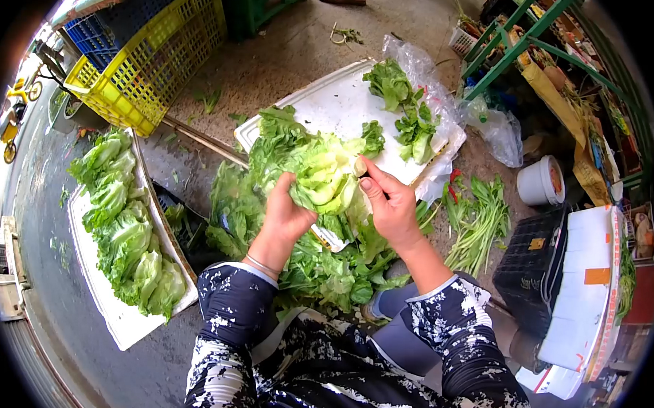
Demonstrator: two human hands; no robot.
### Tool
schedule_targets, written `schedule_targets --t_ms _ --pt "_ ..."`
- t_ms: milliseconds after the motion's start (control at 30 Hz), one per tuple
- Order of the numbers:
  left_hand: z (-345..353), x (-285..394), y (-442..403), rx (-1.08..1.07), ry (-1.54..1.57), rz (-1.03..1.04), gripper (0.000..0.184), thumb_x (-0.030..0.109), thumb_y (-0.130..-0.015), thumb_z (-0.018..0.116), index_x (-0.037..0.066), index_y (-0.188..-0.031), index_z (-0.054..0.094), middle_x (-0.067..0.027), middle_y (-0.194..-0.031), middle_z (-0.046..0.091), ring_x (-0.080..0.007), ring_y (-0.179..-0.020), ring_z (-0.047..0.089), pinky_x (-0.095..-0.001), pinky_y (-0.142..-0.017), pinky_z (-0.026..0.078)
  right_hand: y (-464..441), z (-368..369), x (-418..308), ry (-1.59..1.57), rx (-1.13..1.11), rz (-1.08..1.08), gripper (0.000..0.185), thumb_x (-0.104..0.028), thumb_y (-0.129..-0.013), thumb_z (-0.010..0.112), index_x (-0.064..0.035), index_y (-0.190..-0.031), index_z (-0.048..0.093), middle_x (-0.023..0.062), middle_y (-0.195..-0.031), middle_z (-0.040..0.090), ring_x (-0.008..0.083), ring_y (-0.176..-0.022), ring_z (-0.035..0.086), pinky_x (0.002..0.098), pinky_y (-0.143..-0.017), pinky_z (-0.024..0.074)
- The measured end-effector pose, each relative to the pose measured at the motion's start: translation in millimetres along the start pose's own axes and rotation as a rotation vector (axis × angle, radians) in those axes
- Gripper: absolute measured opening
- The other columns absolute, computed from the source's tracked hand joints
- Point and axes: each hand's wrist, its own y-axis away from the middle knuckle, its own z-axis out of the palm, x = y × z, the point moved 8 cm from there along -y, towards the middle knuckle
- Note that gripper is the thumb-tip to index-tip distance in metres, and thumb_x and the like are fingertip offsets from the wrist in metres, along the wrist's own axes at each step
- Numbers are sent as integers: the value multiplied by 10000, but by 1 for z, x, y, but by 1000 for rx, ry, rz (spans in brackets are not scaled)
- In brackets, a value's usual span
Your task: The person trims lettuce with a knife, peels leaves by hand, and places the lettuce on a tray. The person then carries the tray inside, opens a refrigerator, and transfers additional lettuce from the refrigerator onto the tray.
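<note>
Loose leaves [330,278]: heaped low, within easy reach. Left hand [287,211]: curled round the lettuce [324,171], apparently to steady it. Right hand [394,210]: pinching the pale butt [360,167], likely for control. Lettuce: held aloft between both hands. White board [326,104]: carrying greens [390,84], seemingly to keep them off the floor [292,63]. Tray [125,333]: leftward, lettuces [123,220] in one row, probably for order. Yellow crate [153,62]: beyond.

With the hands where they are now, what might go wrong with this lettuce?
The left hand holds the lettuce over loose leaves; if it slipped, it could get mixed in with them.
The right hand works close to the tender pale leaves, so a hard pull might tear them.
Lettuce heads crowd the left-hand white tray; a bump might tip one off.
</note>
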Motion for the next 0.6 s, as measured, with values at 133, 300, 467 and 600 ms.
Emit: schedule_targets --t_ms 133,300,467,600 --pt "-12 -1 -1 123 -39 16 481 314 -864 371 9 -1237 382 -167 -1274 411 -310 -1155 418 -480 -988 304 -4 -8 -22 486 -36 -75 294 -69 -809 572 -58 -1103 577 17 -582 505 111 -516 474 268 -481 383" --pt "2 9 -3 -38 -55 12 494 251 -825 365 9 -1256 358 -175 -1273 408 -323 -1161 406 -486 -1007 272 -8 -19 -16 85 58 2 301 -141 -847 560 -30 -1127 555 55 -815 619 93 -715 546 218 -646 439" --pt "6 10 1 -29 -143 28 508 232 -784 376 -8 -1232 371 -182 -1239 436 -333 -1143 421 -486 -998 285 -8 -16 -33 455 -42 -48 468 -329 -739 671 -110 -1135 553 59 -857 577 155 -742 578 259 -652 474" --pt "2 9 1 -37 -175 34 472 202 -760 426 -9 -1182 421 -161 -1194 486 -317 -1099 464 -461 -986 308 -2 -14 -18 536 -77 -16 405 -271 -689 719 -116 -1047 610 60 -853 568 184 -758 582 277 -657 471"
